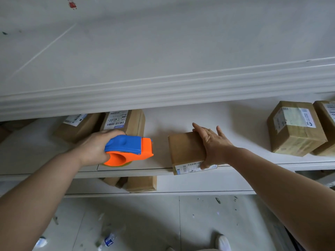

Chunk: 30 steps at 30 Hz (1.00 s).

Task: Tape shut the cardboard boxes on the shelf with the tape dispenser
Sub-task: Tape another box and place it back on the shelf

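My left hand [94, 147] grips an orange and blue tape dispenser [129, 149] just above the white shelf [159, 122], left of centre. To its right, a small cardboard box [185, 149] lies at the shelf's front edge, a shipping label on its near side. My right hand [214, 145] holds that box from the right, fingers spread over its top and thumb on the labelled front face. The dispenser and the box are apart.
Two labelled boxes [125, 122] stand behind the dispenser at the back left. Two taped boxes [295, 127] sit at the right end of the shelf. More boxes [141, 183] rest on the lower shelf. A plastic bottle [108, 240] lies on the tiled floor below.
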Available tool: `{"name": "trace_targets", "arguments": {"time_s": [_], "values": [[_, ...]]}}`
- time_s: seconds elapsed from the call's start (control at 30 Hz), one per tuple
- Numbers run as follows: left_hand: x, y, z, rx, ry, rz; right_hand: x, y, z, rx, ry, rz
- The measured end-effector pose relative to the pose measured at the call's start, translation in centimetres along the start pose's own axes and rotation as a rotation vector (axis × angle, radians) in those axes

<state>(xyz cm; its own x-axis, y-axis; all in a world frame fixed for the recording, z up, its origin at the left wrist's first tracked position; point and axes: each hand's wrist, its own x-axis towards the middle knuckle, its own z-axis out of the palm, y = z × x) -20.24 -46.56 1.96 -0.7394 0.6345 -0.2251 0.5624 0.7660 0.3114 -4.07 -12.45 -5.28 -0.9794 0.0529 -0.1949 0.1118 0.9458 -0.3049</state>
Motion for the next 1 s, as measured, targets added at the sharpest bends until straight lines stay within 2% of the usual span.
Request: {"name": "trace_targets", "arguments": {"time_s": [0.3,0.47,0.6,0.7,1.0], "values": [[0.2,0.8,1.6,0.083,-0.041,-0.024,-0.2,-0.5,-0.3,-0.054,-0.022,-0.021],[0.4,1.4,2.0,0.101,-0.030,-0.035,-0.8,-0.4,0.4,-0.269,-0.035,-0.057],[0.5,1.8,2.7,0.095,-0.007,-0.025,-1.1,-1.4,0.2,-0.333,-0.008,-0.067],[0.5,1.9,2.9,0.089,-0.005,-0.032,-1.2,-2.9,1.1,-0.288,0.007,-0.159],[0.4,1.3,2.9,0.062,0.009,-0.012,-1.2,-4.5,2.0,-0.277,-0.027,-0.173]]}}
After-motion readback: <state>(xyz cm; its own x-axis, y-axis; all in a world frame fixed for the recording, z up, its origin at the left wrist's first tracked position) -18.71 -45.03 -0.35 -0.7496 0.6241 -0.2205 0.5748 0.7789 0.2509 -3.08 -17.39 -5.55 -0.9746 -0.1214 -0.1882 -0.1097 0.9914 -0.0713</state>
